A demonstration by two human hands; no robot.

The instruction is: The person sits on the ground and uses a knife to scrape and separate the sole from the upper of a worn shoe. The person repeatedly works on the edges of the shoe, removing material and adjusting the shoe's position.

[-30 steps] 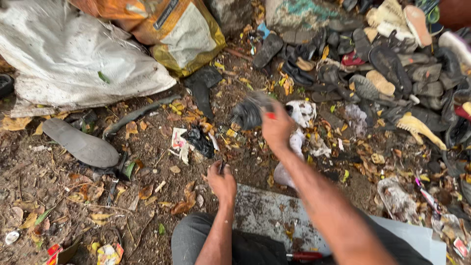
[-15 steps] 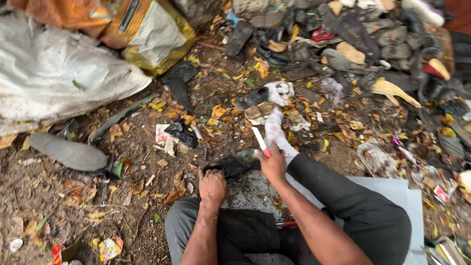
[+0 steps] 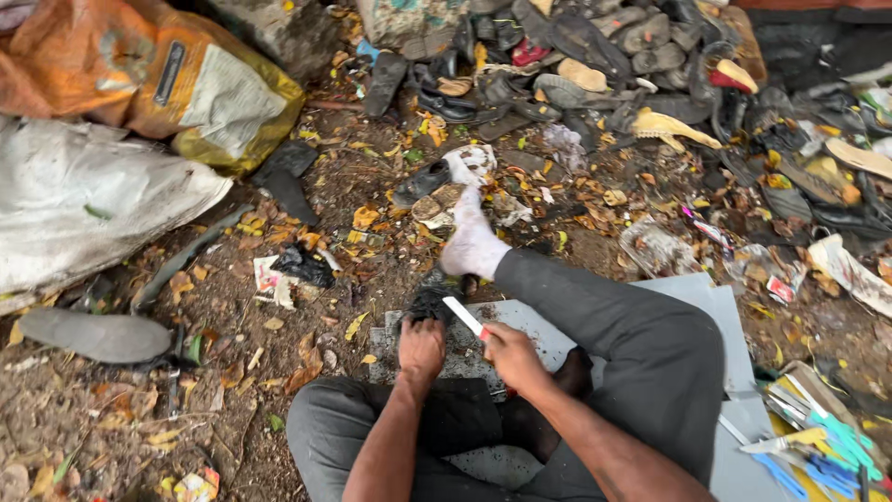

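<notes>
Both hands now work close in over the grey slab [image 3: 520, 321] between the knees. Right hand [image 3: 514, 358] is clenched on a knife [image 3: 464, 316], its pale blade angled up and left toward the dark scrap [image 3: 430, 299]. Left hand [image 3: 421, 346] presses down on that scrap, fingers curled over its near edge. A second ago the right arm was stretched out toward the shoe pile [image 3: 595, 46]; half a second ago it was drawing back with the blade, so fetching has given way to cutting on the slab. One socked foot [image 3: 472, 244] rests just beyond, among yellow leaves.
</notes>
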